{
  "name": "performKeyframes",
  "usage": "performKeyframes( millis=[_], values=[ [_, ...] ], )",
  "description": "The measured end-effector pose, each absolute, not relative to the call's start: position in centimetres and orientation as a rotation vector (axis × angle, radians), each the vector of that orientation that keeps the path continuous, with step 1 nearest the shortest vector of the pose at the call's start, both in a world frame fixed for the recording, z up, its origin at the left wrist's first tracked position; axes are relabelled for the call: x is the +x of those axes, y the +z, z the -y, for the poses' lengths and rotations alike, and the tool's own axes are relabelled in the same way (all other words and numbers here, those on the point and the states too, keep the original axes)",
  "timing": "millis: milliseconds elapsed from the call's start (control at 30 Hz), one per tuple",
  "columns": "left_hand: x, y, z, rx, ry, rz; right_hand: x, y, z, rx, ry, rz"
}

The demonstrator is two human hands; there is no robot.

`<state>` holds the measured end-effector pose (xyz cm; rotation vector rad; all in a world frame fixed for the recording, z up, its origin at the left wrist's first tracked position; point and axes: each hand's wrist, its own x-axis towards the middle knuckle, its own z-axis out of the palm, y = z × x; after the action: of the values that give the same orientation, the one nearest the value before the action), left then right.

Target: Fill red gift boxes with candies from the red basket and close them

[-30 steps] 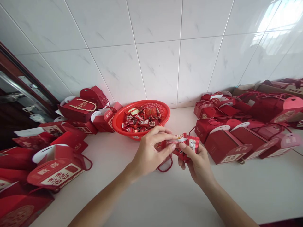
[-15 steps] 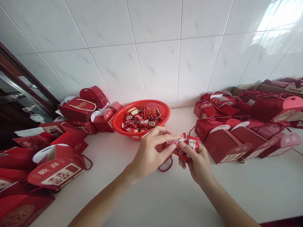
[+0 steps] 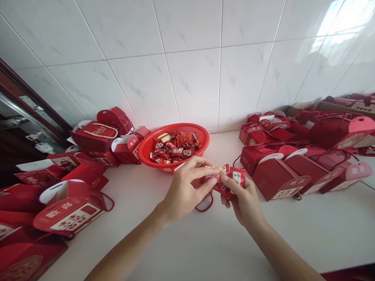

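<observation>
Above the white counter, my two hands meet around a few red wrapped candies [image 3: 236, 178]. My right hand [image 3: 248, 201] is closed on them from the right, thumb on top. From the left, my left hand [image 3: 183, 189] pinches a candy wrapper against the same bunch, its thumb close to the right thumb. Under the left hand show a dark red cord loop [image 3: 205, 210] and a white flap edge; what they belong to is mostly hidden. Just behind the hands stands a red plastic basket [image 3: 143, 154] with many wrapped candies [image 3: 177, 150] in it.
Red gift boxes [image 3: 68, 214] crowd the left side of the counter [image 3: 193, 249]. More red boxes [image 3: 278, 175] stand in rows on the right, near a cardboard carton [image 3: 304, 105]. A tiled wall [image 3: 190, 86] rises behind, and a door handle [image 3: 13, 123] is at far left.
The view has shifted very slightly. Both hands keep the same hold on the candies.
</observation>
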<state>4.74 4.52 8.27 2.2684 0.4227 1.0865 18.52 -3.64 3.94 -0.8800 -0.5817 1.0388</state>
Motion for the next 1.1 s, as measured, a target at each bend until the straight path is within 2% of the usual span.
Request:
performKeyframes(
  millis=[900,1100],
  values=[
    [4.33,8.54,-4.64,2.218,1.053,-0.480,18.57,4.07,3.65,-0.829,1.016,0.642],
    [4.18,8.81,-4.47,2.023,0.928,-0.516,18.49,4.17,3.75,-0.861,0.992,0.616]
  ],
)
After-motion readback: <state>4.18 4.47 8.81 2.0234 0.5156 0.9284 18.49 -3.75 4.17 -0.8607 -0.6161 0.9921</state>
